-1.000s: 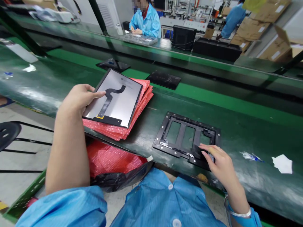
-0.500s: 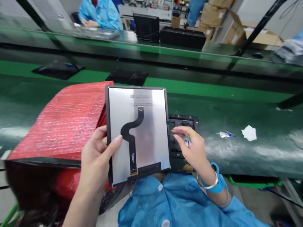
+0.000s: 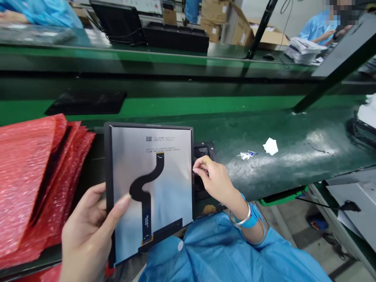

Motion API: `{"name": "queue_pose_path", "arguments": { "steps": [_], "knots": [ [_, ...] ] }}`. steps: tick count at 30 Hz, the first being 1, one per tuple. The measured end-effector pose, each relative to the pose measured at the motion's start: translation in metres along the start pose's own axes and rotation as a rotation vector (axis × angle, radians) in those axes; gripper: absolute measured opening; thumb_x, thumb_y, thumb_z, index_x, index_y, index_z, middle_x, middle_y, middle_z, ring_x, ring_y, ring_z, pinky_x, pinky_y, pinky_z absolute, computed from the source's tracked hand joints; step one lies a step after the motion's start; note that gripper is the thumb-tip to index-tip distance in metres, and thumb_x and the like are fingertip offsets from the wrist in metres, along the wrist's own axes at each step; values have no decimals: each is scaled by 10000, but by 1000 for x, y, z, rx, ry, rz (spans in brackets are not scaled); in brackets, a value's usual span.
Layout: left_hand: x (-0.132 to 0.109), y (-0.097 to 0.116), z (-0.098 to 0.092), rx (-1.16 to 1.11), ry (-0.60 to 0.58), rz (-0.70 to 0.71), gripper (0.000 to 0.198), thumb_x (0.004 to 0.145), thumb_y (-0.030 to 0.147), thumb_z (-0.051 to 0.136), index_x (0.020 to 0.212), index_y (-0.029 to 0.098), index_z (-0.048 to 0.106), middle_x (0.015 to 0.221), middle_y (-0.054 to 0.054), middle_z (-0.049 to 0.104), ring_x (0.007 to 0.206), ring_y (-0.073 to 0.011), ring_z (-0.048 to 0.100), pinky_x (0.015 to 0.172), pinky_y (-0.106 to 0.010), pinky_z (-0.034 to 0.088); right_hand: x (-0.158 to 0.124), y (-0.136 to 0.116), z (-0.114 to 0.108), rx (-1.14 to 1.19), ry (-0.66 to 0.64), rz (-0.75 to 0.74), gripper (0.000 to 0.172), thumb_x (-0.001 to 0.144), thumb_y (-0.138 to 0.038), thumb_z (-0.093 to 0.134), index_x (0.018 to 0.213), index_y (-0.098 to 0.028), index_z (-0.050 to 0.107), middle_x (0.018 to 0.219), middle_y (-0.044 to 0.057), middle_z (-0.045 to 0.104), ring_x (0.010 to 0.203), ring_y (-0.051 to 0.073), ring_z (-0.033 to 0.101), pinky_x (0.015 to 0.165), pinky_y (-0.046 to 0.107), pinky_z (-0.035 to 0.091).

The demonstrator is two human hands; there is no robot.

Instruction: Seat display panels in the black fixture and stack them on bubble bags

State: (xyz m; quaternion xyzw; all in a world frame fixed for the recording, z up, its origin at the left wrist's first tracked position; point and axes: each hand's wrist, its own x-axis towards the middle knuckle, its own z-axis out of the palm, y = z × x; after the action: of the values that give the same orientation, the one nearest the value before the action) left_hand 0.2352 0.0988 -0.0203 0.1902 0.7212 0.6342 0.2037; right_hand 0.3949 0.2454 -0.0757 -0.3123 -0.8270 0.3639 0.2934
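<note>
My left hand (image 3: 91, 225) grips a tablet display panel (image 3: 173, 184) by its left side, thumb on the back face. The panel is tilted up, its silvery back facing me, with a dark frame and printed text near the top. A curved black ribbon cable (image 3: 147, 184) runs down its back. Beside the panel's right edge, my right hand (image 3: 213, 178) has thumb and forefinger pinched together; whatever they hold, if anything, is too small to make out. Behind the panel lies a black tablet housing (image 3: 210, 150), mostly hidden by the panel and my hand.
Red bubble-wrap pouches (image 3: 26, 176) stand stacked at the left. On the green bench (image 3: 282, 121) lie a crumpled clear-and-blue scrap (image 3: 247, 154) and a white paper piece (image 3: 270, 146). A black flat panel (image 3: 88, 102) rests further back. A dark post (image 3: 331, 78) rises at the right.
The view has swung to the right, so the bench things appear further left. My right thumb and forefinger have come together from a slightly parted position. The panel stays in my left hand.
</note>
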Motion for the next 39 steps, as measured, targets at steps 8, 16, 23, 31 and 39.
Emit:
{"name": "queue_pose_path", "arguments": {
  "steps": [8, 16, 23, 31, 39],
  "knots": [
    [22, -2, -1, -69, 116, 28, 323, 558, 280, 710, 866, 378, 724, 831, 74, 748, 749, -287, 737, 503, -329, 646, -11, 46, -59, 117, 146, 388, 132, 960, -349, 427, 912, -229, 456, 621, -39, 613, 609, 142, 621, 609, 244, 451],
    [24, 9, -3, -354, -6, -248, 367, 461, 65, 692, 777, 247, 732, 744, 86, 750, 761, -195, 738, 484, -144, 584, -13, 115, -118, -415, 359, 774, 89, 847, -173, 559, 759, -188, 549, 575, 9, 544, 569, 182, 533, 580, 291, 317],
    [23, -2, 14, -465, -62, -430, 463, 490, 146, 829, 941, 183, 732, 917, -22, 772, 720, -192, 708, 628, -238, 614, -30, 51, -89, -507, 450, 322, 307, 896, -313, 573, 1157, -154, 606, 882, 82, 692, 776, 245, 631, 715, 368, 459],
    [13, -9, 26, -566, -378, -335, 404, 643, 258, 829, 1006, 157, 682, 1018, -69, 742, 823, -188, 696, 657, -217, 551, -18, -33, -18, -375, -47, -811, 353, 953, -74, 495, 1279, -141, 612, 1264, 117, 658, 1254, 196, 572, 969, 349, 526],
    [45, -33, -16, -374, -415, 224, 654, 858, 350, 666, 1470, 275, 450, 1508, -108, 480, 1365, -311, 473, 991, -406, 508, -2, -5, -36, 191, 741, -72, 251, 894, -382, 635, 920, -150, 727, 957, 52, 736, 961, 200, 699, 906, 346, 579]
  ]
}}
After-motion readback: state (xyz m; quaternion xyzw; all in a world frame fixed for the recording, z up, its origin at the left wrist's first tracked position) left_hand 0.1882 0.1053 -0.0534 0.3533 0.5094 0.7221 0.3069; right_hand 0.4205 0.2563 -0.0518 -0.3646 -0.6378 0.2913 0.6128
